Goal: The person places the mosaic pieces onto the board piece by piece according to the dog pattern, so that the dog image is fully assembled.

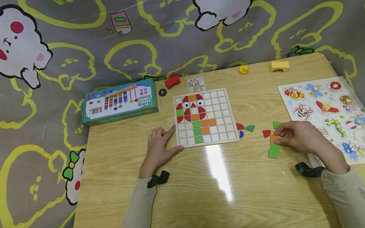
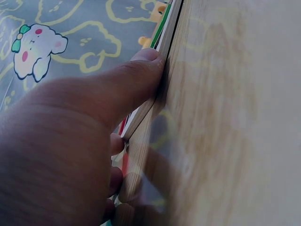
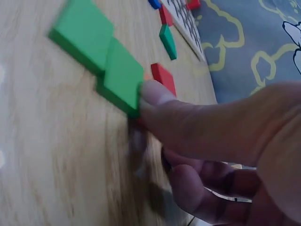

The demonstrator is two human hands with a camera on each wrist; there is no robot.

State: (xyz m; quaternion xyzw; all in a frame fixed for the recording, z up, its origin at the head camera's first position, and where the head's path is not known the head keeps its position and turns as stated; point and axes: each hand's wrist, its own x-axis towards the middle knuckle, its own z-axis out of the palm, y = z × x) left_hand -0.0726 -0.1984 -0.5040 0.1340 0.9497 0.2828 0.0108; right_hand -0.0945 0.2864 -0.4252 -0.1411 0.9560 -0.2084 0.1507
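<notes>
A wooden grid board (image 1: 191, 136) holds red, orange and green pieces and round eye pieces in its cells. My left hand (image 1: 159, 146) rests at its lower left corner, index finger at the left edge and thumb at the near edge; the left wrist view shows the thumb (image 2: 136, 70) against the board's side. On the right, my right hand (image 1: 298, 135) pinches an orange square tile (image 1: 273, 138) between thumb and index finger, the tile mostly hidden in the right wrist view. Green square tiles (image 1: 273, 154) adjoin it, one touching the thumb. A red quarter-round piece (image 1: 266, 133) lies nearby.
Red, green (image 1: 250, 128) and blue pieces lie right of the board. A picture card (image 1: 196, 85), red block (image 1: 172, 81) and black disc (image 1: 162, 92) sit behind it. A game box (image 1: 120, 101) stands left, an insect puzzle (image 1: 331, 120) right, a duck (image 1: 243, 69) and yellow block (image 1: 279, 66) at the back.
</notes>
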